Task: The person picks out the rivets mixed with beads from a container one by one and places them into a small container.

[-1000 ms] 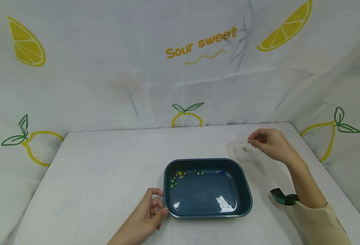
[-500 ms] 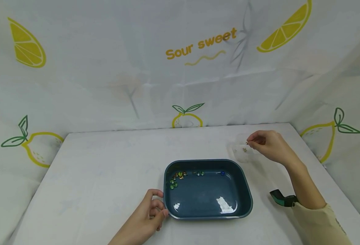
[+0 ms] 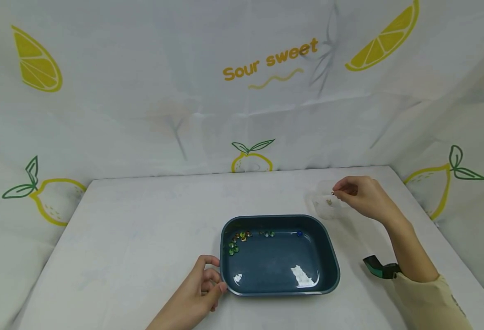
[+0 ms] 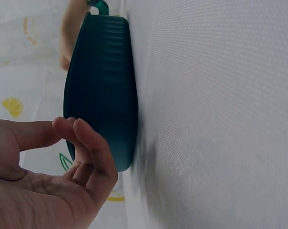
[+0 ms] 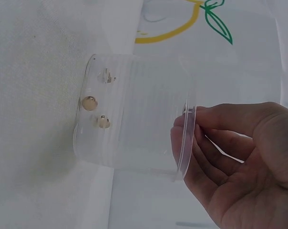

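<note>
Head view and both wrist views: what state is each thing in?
Blue tray: upright on the table, beads gathered at its far side.
Clear cup: upright, open-topped, a few beads at the bottom.
Left hand: fingers curled at the tray's near-left corner.
Right hand: fingertips at the cup's rim.

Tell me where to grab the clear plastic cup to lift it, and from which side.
Grip the clear plastic cup around its upper wall just under the rim, coming from the right, where the right hand already is. It stands upright and open-topped with a few beads on its bottom, so a level side grasp likely keeps them in. The dark tray crowds the near left side.
</note>
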`<state>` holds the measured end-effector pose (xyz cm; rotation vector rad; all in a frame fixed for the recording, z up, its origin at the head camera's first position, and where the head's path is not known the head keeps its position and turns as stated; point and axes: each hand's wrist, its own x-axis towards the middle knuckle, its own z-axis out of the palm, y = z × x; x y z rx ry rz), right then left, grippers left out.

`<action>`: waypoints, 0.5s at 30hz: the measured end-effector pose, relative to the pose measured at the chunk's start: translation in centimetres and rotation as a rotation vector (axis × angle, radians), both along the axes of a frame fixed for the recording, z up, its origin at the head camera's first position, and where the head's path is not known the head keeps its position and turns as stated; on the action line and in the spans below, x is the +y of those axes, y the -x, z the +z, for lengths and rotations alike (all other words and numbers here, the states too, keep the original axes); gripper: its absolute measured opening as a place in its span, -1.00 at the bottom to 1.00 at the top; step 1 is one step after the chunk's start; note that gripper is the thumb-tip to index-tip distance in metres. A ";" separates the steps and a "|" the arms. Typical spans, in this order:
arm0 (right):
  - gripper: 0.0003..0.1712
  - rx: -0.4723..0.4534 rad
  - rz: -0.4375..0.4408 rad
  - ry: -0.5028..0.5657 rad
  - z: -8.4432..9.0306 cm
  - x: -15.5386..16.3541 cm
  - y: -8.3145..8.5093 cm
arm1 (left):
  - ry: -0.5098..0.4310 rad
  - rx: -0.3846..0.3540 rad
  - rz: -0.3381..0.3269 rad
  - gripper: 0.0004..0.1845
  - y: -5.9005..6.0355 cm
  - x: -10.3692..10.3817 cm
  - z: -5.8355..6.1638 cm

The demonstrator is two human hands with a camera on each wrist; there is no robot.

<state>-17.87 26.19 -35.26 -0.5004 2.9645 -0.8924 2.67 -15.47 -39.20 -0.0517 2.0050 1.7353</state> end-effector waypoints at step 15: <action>-0.89 -0.023 0.006 0.006 -0.1 -0.1 0.0 | 0.013 0.036 -0.022 -0.47 0.0 0.0 0.1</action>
